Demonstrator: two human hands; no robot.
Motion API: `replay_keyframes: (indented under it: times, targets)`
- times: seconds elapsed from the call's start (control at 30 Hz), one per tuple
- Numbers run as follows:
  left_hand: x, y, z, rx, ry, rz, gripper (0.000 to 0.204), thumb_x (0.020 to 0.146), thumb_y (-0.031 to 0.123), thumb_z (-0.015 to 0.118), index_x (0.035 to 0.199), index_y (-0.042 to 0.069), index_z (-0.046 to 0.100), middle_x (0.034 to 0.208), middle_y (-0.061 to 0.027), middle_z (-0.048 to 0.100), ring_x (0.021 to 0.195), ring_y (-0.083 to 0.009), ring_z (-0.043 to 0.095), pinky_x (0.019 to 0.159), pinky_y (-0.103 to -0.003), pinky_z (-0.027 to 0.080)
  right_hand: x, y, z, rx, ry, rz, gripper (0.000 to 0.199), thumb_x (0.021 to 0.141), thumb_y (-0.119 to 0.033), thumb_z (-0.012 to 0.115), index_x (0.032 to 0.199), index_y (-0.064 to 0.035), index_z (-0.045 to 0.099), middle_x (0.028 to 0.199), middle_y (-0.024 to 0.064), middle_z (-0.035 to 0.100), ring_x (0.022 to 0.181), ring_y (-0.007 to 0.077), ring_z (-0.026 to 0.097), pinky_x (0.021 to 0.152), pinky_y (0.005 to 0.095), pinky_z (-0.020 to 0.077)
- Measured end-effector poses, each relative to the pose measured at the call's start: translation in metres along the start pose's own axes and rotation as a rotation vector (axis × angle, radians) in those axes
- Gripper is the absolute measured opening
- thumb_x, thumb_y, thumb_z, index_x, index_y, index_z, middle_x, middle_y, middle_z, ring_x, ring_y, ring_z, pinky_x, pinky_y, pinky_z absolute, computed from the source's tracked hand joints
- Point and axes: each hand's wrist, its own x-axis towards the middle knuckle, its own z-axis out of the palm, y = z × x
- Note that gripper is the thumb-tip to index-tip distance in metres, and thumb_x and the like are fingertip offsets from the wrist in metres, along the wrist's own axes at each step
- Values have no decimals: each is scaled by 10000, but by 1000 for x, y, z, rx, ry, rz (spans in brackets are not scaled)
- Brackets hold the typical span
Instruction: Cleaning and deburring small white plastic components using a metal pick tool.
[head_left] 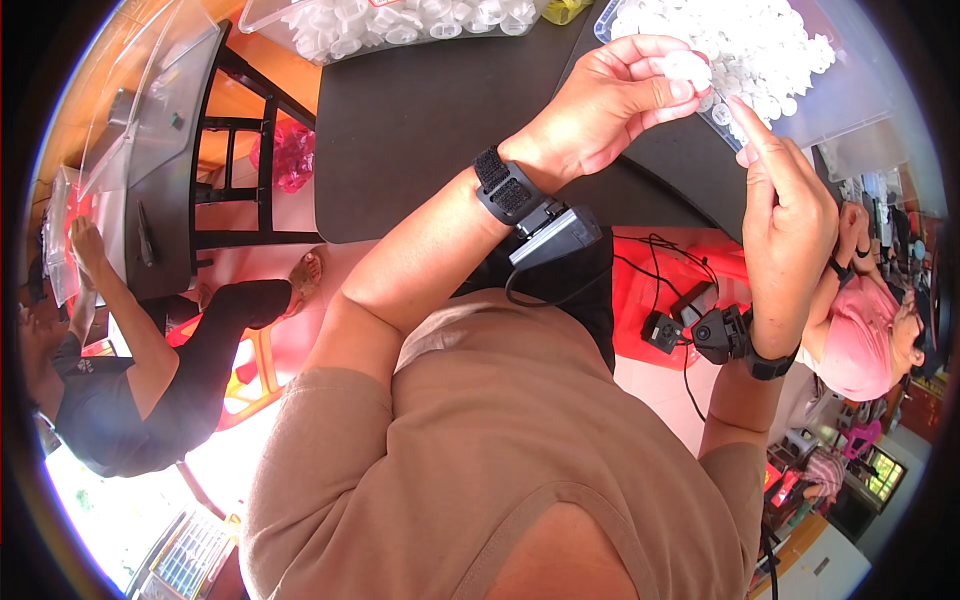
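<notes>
Close downward fisheye from head, rim somewhat unclear

A pink bag (292,160) shows beside a black frame (255,239). At left is a person in black (130,395) — at right, a person in pink (860,345).

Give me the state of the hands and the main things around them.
Left hand: closed on a white piece
White piece: held
Right hand: index finger extended, grip unclear
Right bin: open, heaped with white parts
Left bin: holding white parts
Pink bag: crumpled
Left wrist strap: fastened
</notes>
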Motion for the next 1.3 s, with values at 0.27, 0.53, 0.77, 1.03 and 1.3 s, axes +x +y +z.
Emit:
replay_keyframes:
  times: [0.27, 0.53, 0.77, 1.03, 1.3]
  targets:
    - [-2, 0, 4, 76, 51, 28, 262, 862, -31, 628, 1115, 37, 609, 1173, -113, 620, 1013, -178, 634, 929, -328, 530, 1, -4, -1, -128, -95, -1, 471, 825, 85, 474, 1216, -129, 629, 781, 135, 581, 692, 227, 595, 659, 308, 483]
    - [-3, -1, 1, 192, 55, 69, 270, 853, -23, 648, 1112, 34, 599, 1158, -96, 626, 1014, -165, 627, 922, -327, 525, 2, -6, 3, -276, -33, -76, 375, 795, -9, 578, 1121, -172, 662, 787, 83, 588, 680, 295, 605, 592, 370, 491]
    - [-5, -3, 2, 171, 54, 75, 263, 862, -22, 636, 1116, 34, 598, 1174, -99, 616, 1039, -155, 611, 933, -326, 521, 3, -11, 2, -340, -79, -55, 389, 779, -1, 568, 1114, -173, 663, 810, 68, 599, 705, 293, 614, 597, 374, 498]
    - [-7, -4, 3, 213, 95, 87, 249, 867, -30, 625, 1108, 28, 601, 1175, -112, 616, 1027, -157, 613, 924, -323, 528, 5, -12, 1, -368, -126, -62, 382, 786, -25, 558, 1122, -171, 666, 793, 84, 588, 693, 315, 609, 579, 395, 487]
    - [-5, -5, 0, 277, 110, 94, 250, 860, -50, 622, 1104, -2, 602, 1167, -120, 620, 1006, -167, 623, 911, -330, 537, 9, -6, 4, -401, -143, -92, 367, 792, -28, 544, 1108, -167, 670, 792, 90, 595, 683, 323, 609, 576, 404, 488]
